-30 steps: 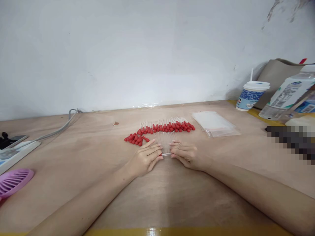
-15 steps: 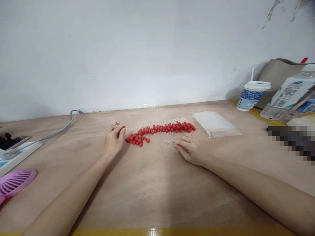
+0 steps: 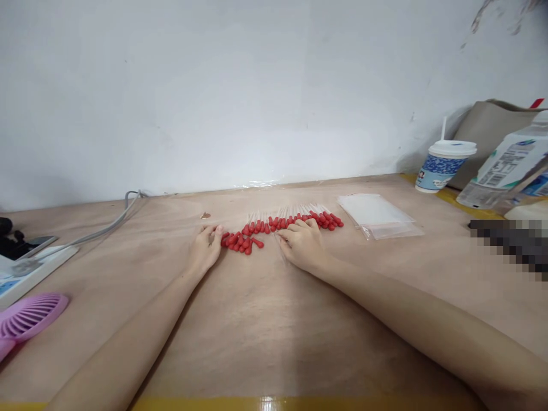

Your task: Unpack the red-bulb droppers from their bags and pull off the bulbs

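Note:
A row of clear dropper tubes with red bulbs [image 3: 317, 218] lies across the middle of the wooden table [image 3: 265, 319]. A small heap of loose red bulbs [image 3: 240, 241] sits at the row's left end. My left hand [image 3: 205, 248] rests beside that heap, its fingers curled and its fingertips touching the nearest bulbs. My right hand [image 3: 302, 242] lies knuckles-up at the row's near edge. Its fingers are bent down over the tubes there. What either hand pinches is hidden by the fingers.
A stack of clear plastic bags [image 3: 379, 216] lies right of the row. A lidded cup with a straw [image 3: 443, 165], a plastic bottle [image 3: 505, 171] and a bag stand at the far right. A power strip with cable [image 3: 38, 260] and a pink fan [image 3: 28, 317] are at the left.
Both hands left the spot in front of the row, where they met over a tube. The left went to the bulb heap; the right moved up onto the tubes.

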`<move>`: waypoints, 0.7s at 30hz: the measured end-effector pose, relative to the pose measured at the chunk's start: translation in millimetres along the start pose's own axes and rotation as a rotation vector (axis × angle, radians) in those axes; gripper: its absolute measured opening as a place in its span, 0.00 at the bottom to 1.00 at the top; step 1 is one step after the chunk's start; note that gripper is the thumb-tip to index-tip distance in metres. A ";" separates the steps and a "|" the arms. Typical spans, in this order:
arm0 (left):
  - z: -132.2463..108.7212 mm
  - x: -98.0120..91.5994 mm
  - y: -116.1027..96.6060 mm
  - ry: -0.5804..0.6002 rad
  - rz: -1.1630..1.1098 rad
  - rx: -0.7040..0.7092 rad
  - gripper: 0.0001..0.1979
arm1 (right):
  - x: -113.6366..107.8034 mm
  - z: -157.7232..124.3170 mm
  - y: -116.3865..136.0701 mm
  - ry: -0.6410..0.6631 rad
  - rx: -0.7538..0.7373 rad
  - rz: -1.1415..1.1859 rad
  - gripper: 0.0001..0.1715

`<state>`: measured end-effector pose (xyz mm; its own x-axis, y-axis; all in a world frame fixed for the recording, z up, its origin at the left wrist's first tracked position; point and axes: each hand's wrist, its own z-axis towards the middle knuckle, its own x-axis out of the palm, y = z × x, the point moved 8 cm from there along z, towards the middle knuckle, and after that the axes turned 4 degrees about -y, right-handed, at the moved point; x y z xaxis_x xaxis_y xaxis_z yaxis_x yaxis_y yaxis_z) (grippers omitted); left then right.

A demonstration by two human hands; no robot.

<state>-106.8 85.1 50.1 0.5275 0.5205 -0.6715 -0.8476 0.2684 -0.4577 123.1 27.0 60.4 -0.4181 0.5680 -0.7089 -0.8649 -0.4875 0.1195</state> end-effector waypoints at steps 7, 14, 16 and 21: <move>-47.7 3.9 -101.4 -0.007 -0.005 0.610 0.06 | 3.8 -5.4 7.5 0.097 -0.009 -0.024 0.11; -35.7 -0.8 -85.0 -0.126 0.079 0.458 0.07 | 4.4 -7.9 16.0 0.168 -0.005 0.006 0.18; -34.6 -0.5 -80.3 -0.123 0.084 0.446 0.07 | 5.3 -9.0 15.8 0.178 -0.004 0.004 0.18; -32.5 1.3 -81.2 -0.113 0.107 0.402 0.08 | 4.8 -9.0 13.2 0.179 0.040 0.026 0.19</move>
<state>-35.4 37.6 67.4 0.4445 0.6419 -0.6247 -0.8642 0.4909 -0.1105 112.2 17.4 52.3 -0.3877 0.4262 -0.8174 -0.8660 -0.4722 0.1646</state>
